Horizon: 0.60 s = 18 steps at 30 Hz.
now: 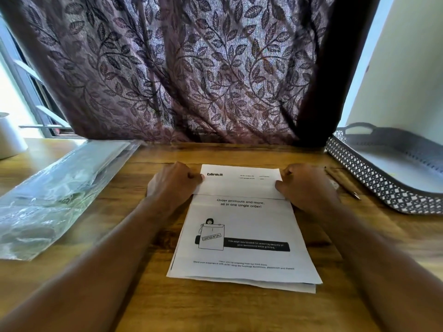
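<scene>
The printed sheet (242,236) on the desk (239,312) is pinched at ten o'clock by the left grip (173,184) and at two o'clock by the right grip (308,188).

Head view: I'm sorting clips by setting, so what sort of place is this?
Probably a home desk by a window: a wooden table, a leaf-patterned curtain hanging behind it with a window frame at its left, and a lattice tray and pen beside the printed sheets.
</scene>
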Each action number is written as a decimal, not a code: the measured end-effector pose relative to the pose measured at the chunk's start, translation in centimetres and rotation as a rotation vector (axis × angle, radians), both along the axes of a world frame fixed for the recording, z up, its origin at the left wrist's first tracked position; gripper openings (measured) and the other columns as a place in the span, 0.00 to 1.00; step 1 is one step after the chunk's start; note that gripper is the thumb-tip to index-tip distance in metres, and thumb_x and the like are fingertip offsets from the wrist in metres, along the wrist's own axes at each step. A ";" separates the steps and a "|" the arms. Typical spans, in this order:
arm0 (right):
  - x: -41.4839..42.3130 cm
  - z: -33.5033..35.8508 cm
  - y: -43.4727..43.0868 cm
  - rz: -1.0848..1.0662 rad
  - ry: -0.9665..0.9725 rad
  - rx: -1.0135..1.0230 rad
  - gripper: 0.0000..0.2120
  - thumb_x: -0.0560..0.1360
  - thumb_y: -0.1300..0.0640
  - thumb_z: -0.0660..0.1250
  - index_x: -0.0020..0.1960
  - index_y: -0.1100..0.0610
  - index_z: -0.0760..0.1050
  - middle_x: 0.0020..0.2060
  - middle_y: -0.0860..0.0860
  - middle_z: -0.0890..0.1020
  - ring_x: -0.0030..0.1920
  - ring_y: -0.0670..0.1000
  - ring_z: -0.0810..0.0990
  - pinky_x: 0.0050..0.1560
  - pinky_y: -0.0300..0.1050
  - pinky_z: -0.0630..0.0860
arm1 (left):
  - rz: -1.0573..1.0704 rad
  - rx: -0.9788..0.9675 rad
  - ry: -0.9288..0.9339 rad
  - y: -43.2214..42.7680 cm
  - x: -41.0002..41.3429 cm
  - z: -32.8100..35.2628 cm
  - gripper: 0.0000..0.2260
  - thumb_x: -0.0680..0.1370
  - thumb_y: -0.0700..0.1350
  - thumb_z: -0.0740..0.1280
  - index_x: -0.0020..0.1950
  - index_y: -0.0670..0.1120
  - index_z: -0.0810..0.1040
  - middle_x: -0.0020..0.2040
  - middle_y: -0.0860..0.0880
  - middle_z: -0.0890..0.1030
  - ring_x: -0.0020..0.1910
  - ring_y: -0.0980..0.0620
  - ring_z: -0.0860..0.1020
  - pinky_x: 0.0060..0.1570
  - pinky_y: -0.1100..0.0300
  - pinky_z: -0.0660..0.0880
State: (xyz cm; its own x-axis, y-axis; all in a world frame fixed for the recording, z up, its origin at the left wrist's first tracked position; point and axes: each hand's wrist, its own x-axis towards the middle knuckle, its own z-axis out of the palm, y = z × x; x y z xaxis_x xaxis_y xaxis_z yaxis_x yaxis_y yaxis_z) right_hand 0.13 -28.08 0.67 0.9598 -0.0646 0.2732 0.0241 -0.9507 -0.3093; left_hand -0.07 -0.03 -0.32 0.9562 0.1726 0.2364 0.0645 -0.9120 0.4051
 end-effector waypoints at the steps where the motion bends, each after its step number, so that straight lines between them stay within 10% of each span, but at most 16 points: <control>1: 0.0 0.0 0.0 -0.011 -0.015 -0.006 0.14 0.74 0.46 0.70 0.53 0.54 0.81 0.39 0.50 0.80 0.39 0.52 0.77 0.39 0.45 0.77 | 0.006 0.004 0.000 -0.1 0.0 0.0 0.17 0.79 0.60 0.66 0.37 0.51 0.81 0.38 0.50 0.81 0.35 0.50 0.78 0.34 0.58 0.72; 18: -9.8 0.9 17.2 0.507 -0.231 0.237 0.09 0.78 0.52 0.68 0.50 0.56 0.82 0.42 0.52 0.84 0.42 0.51 0.81 0.41 0.43 0.75 | -0.001 -0.074 -0.211 4.2 -10.8 0.6 0.15 0.81 0.48 0.65 0.68 0.47 0.74 0.62 0.43 0.78 0.56 0.44 0.78 0.51 0.51 0.74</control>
State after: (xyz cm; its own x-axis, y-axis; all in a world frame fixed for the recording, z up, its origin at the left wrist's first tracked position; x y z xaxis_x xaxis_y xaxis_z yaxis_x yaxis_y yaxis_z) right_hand -9.70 -10.91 1.62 0.8043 0.3008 0.5124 0.5480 -0.7091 -0.4438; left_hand -10.92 4.14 0.26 0.8870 0.1960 0.4182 -0.0299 -0.8792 0.4755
